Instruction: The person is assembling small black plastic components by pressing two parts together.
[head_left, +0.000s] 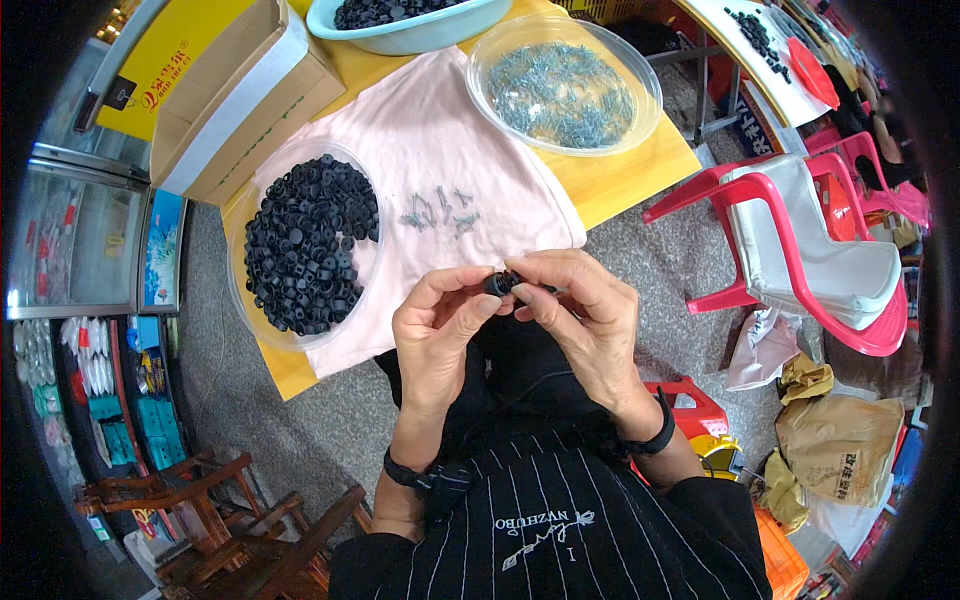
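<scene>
Both hands meet in front of my chest over the near table edge. My left hand (437, 330) pinches a small black plastic cap (499, 284) between thumb and fingers. My right hand (583, 313) closes on the same cap from the right, fingertips touching it. A clear bowl (240, 300) heaped with black plastic caps (308, 243) sits to the left on a pink cloth (440, 120). A few loose grey screws (440, 211) lie on the cloth just beyond my hands. A second clear bowl (650, 100) of grey screws (565, 93) stands at the far right of the table.
A pale blue basin (420, 38) of black parts sits at the far edge. A cardboard box (235, 95) stands at the far left. Red plastic chairs (800, 260) and paper bags (840, 445) are on my right, wooden chairs (215, 520) on my lower left.
</scene>
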